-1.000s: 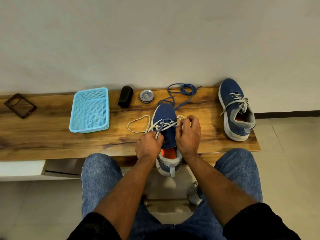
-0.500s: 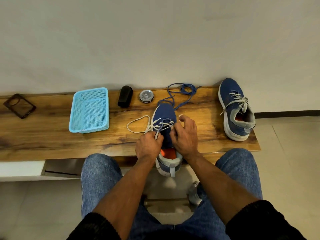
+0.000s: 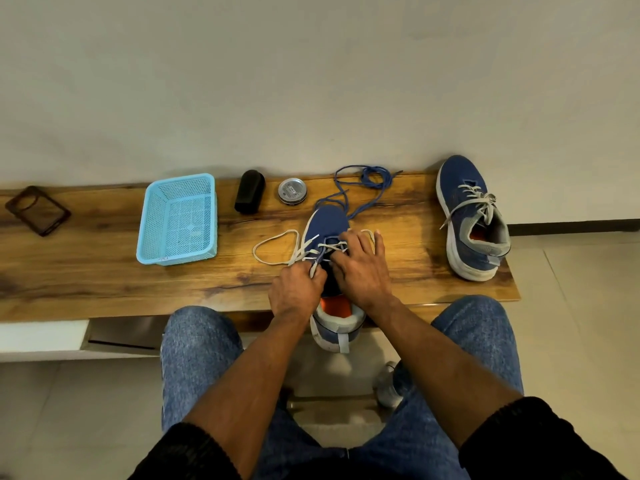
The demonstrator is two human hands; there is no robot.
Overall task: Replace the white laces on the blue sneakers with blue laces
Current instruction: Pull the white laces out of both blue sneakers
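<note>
A blue sneaker (image 3: 329,223) with an orange insole lies toe-away at the wooden bench's front edge, its heel hanging over. Its white lace (image 3: 273,247) is loosened and loops out to the left on the bench. My left hand (image 3: 296,294) grips the white lace at the sneaker's left side. My right hand (image 3: 362,265) rests over the eyelet rows, its thumb and forefinger pinching a white lace crossing while the other fingers lie spread on the right side. Blue laces (image 3: 367,181) lie tangled behind the toe. A second blue sneaker (image 3: 471,216), white-laced, stands at the right end.
On the wooden bench (image 3: 104,275) sit a light-blue plastic basket (image 3: 178,220), a black cylinder (image 3: 250,195), a round metal tin (image 3: 292,191) and a dark phone case (image 3: 37,210) at far left. A white wall runs behind. My knees in jeans are below the bench edge.
My right hand has shifted left from the sneaker's right side onto the eyelet rows and its fingers have spread. My left hand and the sneaker have stayed in place.
</note>
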